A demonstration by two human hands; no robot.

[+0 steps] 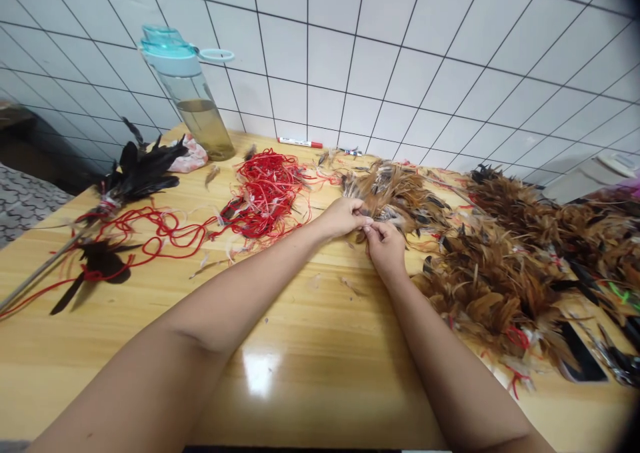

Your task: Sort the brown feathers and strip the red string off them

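My left hand [344, 217] and my right hand [388, 247] meet at the fingertips over the middle of the table, both closed in a pinch. What is between the fingers is too small and hidden to make out. Right behind them lies a loose pile of brown feathers [400, 189], with pale, fluffy quill ends toward the left. To the left of my hands sits a tangled heap of red cord [267, 193]. One length trails off to a stick with black feathers [145, 173] bound near its end.
A water bottle [200, 116] with a blue lid stands at the back left, beside a crumpled cloth [191, 156]. A red marker [300, 143] lies along the tiled wall. Long brown feather bundles [495, 279], a phone [583, 353] and scissors-like metal tools [613, 356] fill the right.
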